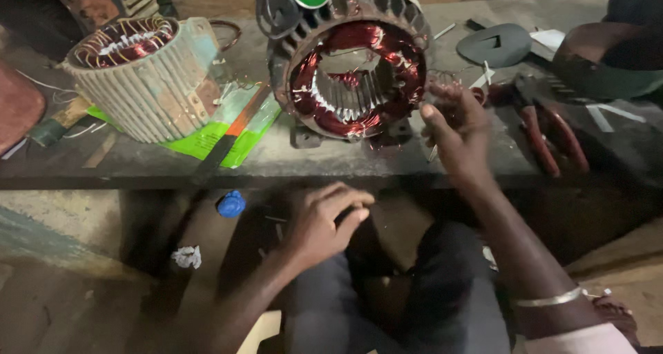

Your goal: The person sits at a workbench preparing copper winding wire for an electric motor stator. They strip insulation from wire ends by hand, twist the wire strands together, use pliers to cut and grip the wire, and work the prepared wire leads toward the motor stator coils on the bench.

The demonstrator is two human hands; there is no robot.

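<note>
While the person is sitting low in front of a dusty grey workbench [138, 162], the dark motor stator [352, 64] is lying on its side at the bench edge, its open end facing the camera and its red copper windings [359, 122] showing inside; a second, pale ribbed stator [148, 78] is standing to the left on a green sheet [207, 141]; red-handled pliers [552, 140] are lying to the right, well apart from the dark stator. The right hand [459, 136] is hovering just beside the stator's right rim with fingers half curled, seemingly pinching thin wire, though the blur is hiding this; the left hand [324, 219] is resting low near the lap, fingers loosely closed, and I cannot tell if it is holding something.

In my judgement the heavy stator is sitting close to the edge, so a strong pull could be rolling it toward the knees; thin wire could be kinking or scraping on the iron teeth; loose strands could be cutting a finger. The room is looking dim and crowded; the floor [62, 285] is rough concrete, where a blue lump [231, 203] and a white scrap [186, 256] are lying.
</note>
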